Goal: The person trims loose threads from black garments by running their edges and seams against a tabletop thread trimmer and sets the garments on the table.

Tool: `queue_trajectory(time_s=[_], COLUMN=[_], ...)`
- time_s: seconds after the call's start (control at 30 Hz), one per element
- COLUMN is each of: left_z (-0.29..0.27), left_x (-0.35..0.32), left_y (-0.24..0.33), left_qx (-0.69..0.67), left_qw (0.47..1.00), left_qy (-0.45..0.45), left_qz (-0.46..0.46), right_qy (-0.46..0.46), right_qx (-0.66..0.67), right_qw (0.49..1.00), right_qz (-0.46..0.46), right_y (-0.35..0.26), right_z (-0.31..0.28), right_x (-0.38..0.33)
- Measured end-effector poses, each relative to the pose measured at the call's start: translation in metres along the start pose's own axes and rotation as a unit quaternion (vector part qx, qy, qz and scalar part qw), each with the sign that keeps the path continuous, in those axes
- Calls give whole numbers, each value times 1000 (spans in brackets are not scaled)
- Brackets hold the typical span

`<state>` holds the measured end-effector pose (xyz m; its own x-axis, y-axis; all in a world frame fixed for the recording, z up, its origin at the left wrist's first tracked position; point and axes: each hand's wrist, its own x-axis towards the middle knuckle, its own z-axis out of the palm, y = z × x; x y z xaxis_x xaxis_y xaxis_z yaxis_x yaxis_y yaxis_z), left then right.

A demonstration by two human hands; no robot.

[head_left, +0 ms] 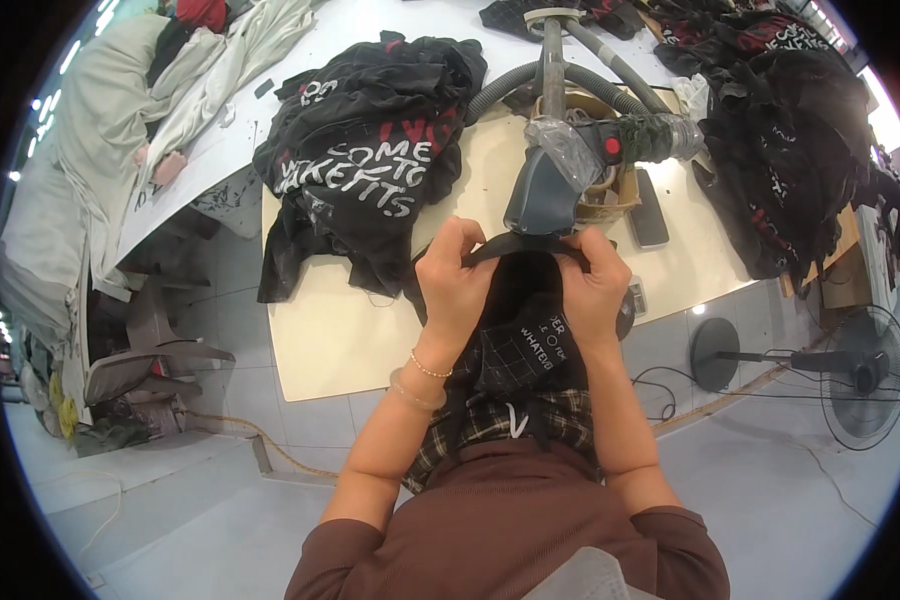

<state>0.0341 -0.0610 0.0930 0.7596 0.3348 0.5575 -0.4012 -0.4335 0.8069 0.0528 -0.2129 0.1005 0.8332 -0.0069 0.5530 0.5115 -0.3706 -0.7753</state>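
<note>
Two worktops fill the upper half of the view: a cream-coloured table [340, 340] straight ahead and a white table [240, 130] running off to the left, both standing on a pale tiled floor [770, 490]. On the cream top lies a heap of black printed shirts [370, 150], and a second heap of black garments [790, 150] spills over its right end. Pale grey-green cloth [100, 130] drapes across the white table and hangs down its side. A grey machine head [550, 180] with grey hoses [610, 75] stands at the middle of the cream table, a dark flat device [650, 210] just beside it. A black floor fan [865, 375] sits low on the right — its cables trail over the tiles. No container shows its contents clearly. Close to the body, the left hand [455, 285] and the right hand [595, 290] each pinch the top edge of a black garment [520, 300], fingers pressed together on the cloth, holding it just under the machine head, at the table's near edge.
</note>
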Motion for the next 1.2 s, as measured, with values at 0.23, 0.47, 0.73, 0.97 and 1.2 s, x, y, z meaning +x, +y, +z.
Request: queue_trajectory(time_s=[0.23, 0.47, 0.73, 0.97, 1.2], left_z=[0, -4, -3, -2, -2], left_x=[1, -2, -5, 2, 11], left_y=[-2, 3, 3, 5, 12], left_qx=[-16, 9, 14, 11, 7], left_qw=[999, 999, 998, 1000, 998], left_qy=[-18, 23, 51, 9, -47], left_qz=[-39, -47, -18, -27, -40], right_qy=[7, 6, 25, 27, 31], right_qx=[0, 35, 17, -21, 9], right_qw=[998, 997, 997, 996, 993], right_qz=[62, 61, 74, 86, 115], right_y=[-5, -4, -16, -10, -8], right_z=[-3, 7, 4, -4, -11], right_x=[0, 1, 3, 1, -2])
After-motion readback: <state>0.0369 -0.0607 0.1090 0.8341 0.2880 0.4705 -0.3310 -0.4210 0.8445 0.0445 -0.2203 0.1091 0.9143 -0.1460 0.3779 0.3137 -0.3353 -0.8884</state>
